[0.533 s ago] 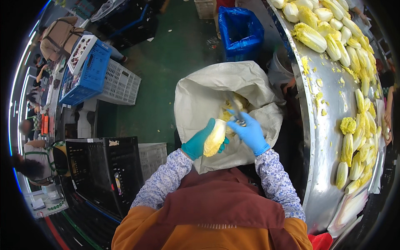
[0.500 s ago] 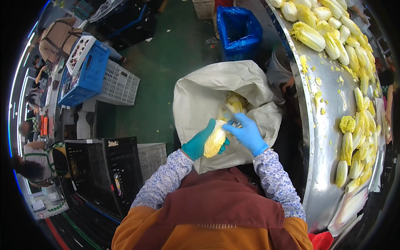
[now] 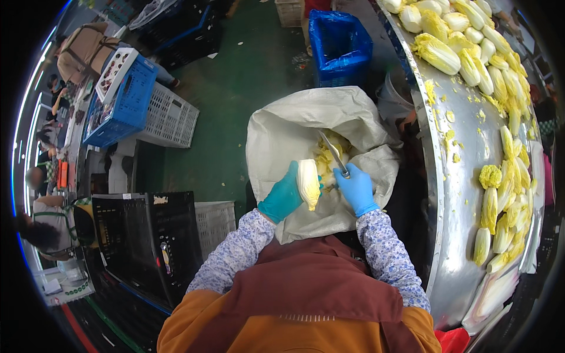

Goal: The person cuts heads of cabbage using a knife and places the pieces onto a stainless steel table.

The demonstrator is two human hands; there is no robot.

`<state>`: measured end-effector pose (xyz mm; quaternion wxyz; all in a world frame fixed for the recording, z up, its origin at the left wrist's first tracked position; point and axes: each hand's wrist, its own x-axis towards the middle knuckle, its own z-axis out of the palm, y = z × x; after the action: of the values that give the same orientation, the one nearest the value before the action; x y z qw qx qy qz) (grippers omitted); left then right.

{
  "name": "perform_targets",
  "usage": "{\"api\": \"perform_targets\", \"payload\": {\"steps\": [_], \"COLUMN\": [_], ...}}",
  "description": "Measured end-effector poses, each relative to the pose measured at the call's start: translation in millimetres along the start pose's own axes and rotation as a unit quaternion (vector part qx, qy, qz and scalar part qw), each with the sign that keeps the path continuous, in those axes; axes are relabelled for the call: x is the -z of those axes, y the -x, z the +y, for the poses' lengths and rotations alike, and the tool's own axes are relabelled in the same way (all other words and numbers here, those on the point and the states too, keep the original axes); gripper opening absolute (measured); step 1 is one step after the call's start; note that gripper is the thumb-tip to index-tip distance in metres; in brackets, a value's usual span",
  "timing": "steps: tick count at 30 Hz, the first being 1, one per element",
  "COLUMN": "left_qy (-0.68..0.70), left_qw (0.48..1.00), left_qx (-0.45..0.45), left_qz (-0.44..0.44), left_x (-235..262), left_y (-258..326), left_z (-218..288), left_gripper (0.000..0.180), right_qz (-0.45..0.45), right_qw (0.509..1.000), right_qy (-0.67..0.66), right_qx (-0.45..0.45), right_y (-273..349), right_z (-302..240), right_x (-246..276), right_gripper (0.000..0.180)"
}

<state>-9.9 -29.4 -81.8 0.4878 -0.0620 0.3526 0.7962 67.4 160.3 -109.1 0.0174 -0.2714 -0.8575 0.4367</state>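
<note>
Teal-gloved left hand (image 3: 282,198) grips the cabbage (image 3: 308,182), long axis fore-aft (yellow tip near), blue-gloved right hand (image 3: 356,192) clasping a knife (image 3: 334,152) just right of it, not touching.

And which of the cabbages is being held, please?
The cabbage in the left hand, over the white sack; the cabbages on the metal table lie loose.

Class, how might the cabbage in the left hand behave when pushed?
The cabbage would probably roll, given its rounded, elongated shape. Its thick white base suggests a fairly firm body; the yellow leaf tips look thin and apt to tear.
</note>
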Motion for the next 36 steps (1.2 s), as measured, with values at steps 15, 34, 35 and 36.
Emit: {"api": "perform_targets", "payload": {"steps": [15, 34, 35, 36], "left_qy": [0.035, 0.091, 0.079, 0.042], "left_qw": [0.995, 0.990, 0.991, 0.994], "left_qx": [-0.088, -0.013, -0.014, 0.008], "left_qz": [0.034, 0.104, 0.108, 0.100], "left_x": [-11.8, -11.4, -11.6, -11.8], "left_y": [-15.2, -27.4, -26.4, -22.5], "left_z": [-21.2, -11.3, -10.6, -9.5], "left_gripper": [0.044, 0.041, 0.041, 0.043], "right_qz": [-0.022, 0.027, 0.012, -0.003], "right_qw": [0.986, 0.973, 0.969, 0.964], "right_qy": [-0.141, -0.213, -0.237, -0.261], "right_qx": [0.086, -0.079, -0.067, -0.056], "right_y": [36.9, 26.9, 29.3, 32.3], "right_z": [-29.8, -19.3, -18.8, -20.5], "right_x": [0.1, 26.2, 26.1, 25.8], "right_gripper": [0.040, 0.011, 0.013, 0.015]}}
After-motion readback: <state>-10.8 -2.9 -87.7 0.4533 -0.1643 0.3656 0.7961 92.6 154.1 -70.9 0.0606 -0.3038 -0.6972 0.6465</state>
